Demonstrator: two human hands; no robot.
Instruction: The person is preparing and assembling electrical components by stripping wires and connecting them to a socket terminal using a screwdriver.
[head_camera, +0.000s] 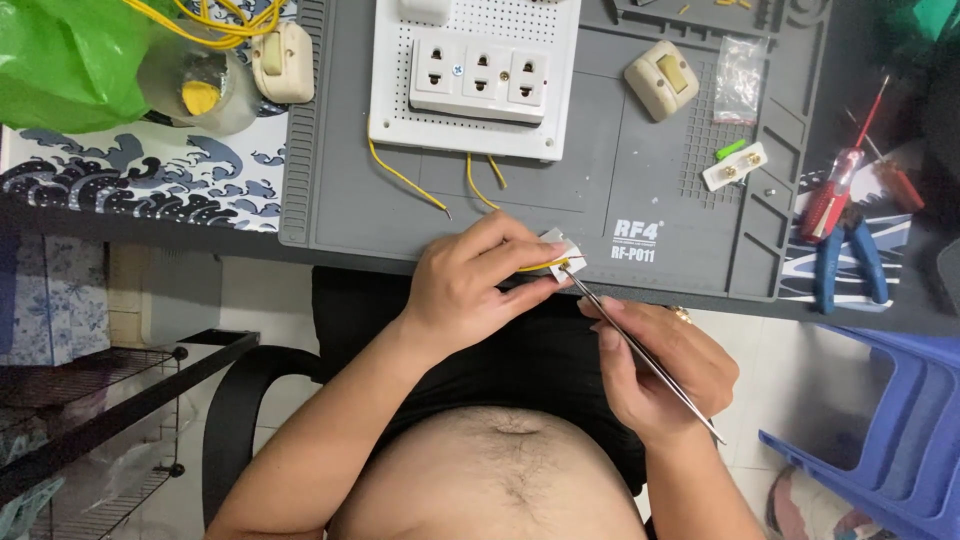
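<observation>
The fingers (520, 252) of the left hand (470, 285) are closed in a pinch around a small white terminal block (563, 250), gripping it just over the near edge of the grey work mat (640, 180) that covers the tabletop (150, 180). The block is a small, pale, boxy piece of plastic, tilted in the grip, with a short yellow wire (540, 265) curving out of its underside and running back beneath the fingertips; most of its body is hidden by the thumb and forefinger, so its terminals cannot be made out. The right hand (660, 375) is curled shut around a thin metal tool (640, 350), a long slim shaft held like a pen, whose tip touches the block's near side while its back end sticks out past the wrist. Farther back on the mat lies a white perforated board (400, 100) carrying a triple socket (478, 75), with loose yellow wires (410, 180) trailing from its near edge. A cream switch (661, 78) and a second small white block (734, 165) lie to the right, and red-handled screwdrivers (835, 190) with blue-handled pliers (850, 265) rest beyond the mat.
</observation>
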